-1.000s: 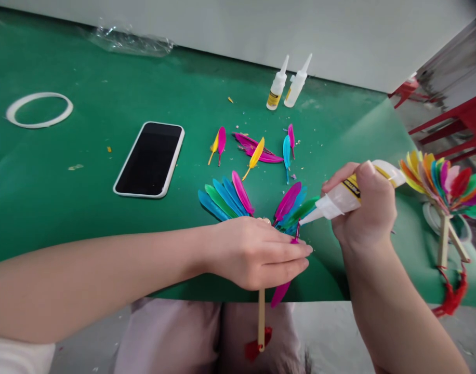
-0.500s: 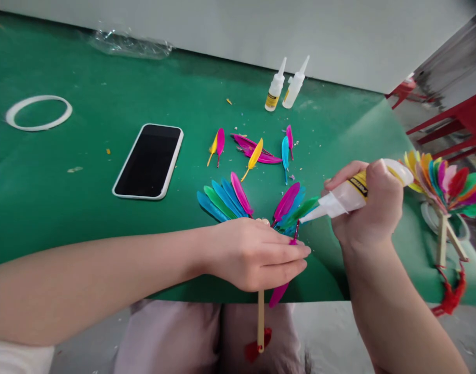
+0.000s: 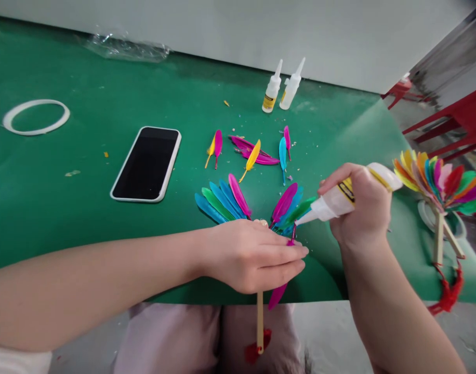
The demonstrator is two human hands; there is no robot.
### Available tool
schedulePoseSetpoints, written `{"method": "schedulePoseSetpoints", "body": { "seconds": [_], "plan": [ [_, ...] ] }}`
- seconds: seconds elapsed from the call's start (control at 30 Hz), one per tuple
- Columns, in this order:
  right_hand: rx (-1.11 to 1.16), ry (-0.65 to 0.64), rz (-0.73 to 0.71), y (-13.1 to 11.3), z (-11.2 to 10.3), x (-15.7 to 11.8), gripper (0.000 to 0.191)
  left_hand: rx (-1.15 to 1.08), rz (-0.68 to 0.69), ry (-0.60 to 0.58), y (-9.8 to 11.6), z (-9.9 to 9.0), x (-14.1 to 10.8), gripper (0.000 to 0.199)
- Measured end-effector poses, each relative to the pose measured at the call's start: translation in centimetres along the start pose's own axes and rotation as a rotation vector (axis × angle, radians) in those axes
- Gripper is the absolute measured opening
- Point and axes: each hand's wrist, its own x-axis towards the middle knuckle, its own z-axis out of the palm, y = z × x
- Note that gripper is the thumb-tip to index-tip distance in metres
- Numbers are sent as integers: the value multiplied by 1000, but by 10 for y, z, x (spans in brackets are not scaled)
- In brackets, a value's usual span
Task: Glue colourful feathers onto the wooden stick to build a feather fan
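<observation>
My left hand (image 3: 257, 257) is closed on a magenta feather (image 3: 277, 296), whose quill sticks up past the fingers and whose blade hangs below them. The same hand covers the middle of a feather fan (image 3: 216, 202), with blue, green and magenta feathers spread to both sides and a wooden handle (image 3: 260, 322) reaching past the table edge. My right hand (image 3: 362, 208) is wrapped round a glue bottle (image 3: 335, 200), tilted down to the left. Its nozzle tip touches or nearly touches the upright quill.
Loose feathers (image 3: 253, 156) lie beyond the fan. Two glue bottles (image 3: 271, 93) stand behind them. A phone (image 3: 146, 163), a white ring (image 3: 36, 117) and clear plastic (image 3: 124, 49) are on the left. Another feather fan (image 3: 448, 182) lies at the right.
The glue bottle in my right hand has shifted slightly left, its nozzle still at the quill. The whole view has moved a little. My left hand keeps its hold.
</observation>
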Motion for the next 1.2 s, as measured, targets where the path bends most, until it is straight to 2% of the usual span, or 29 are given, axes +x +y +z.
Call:
{"method": "schedulePoseSetpoints", "body": {
  "seconds": [0.1,0.17,0.23,0.37,0.53,0.63,0.7,0.8,0.87,0.93,1.03,1.2],
  "plan": [
    [-91,223,-3,3,-1,5,33,27,52,-4,-1,0,0,25],
    [-87,327,24,5,-5,11,35,25,77,3,-2,0,-1,25],
    [-53,358,43,6,-11,18,36,4,85,15,-2,-1,-1,24],
    [88,403,149,8,-23,31,25,-15,118,32,-1,-3,-2,22],
    [200,473,234,12,-32,41,28,33,159,33,-1,-5,-2,24],
    [282,387,248,8,-32,40,29,70,200,53,-3,-5,-2,25],
    [318,219,221,4,-29,35,28,86,218,47,-4,-5,-2,26],
    [321,-111,168,1,-23,25,25,98,226,14,-4,-6,-3,25],
    [289,-252,162,2,-19,18,25,92,219,8,-4,-7,-2,26],
    [246,-324,163,3,-18,14,25,85,205,1,-4,-7,-2,26],
    [148,-334,134,4,-18,14,25,80,195,-6,-4,-7,-2,26],
    [43,6,104,6,-21,22,21,97,201,-3,-5,-6,-3,26]
  ]
}}
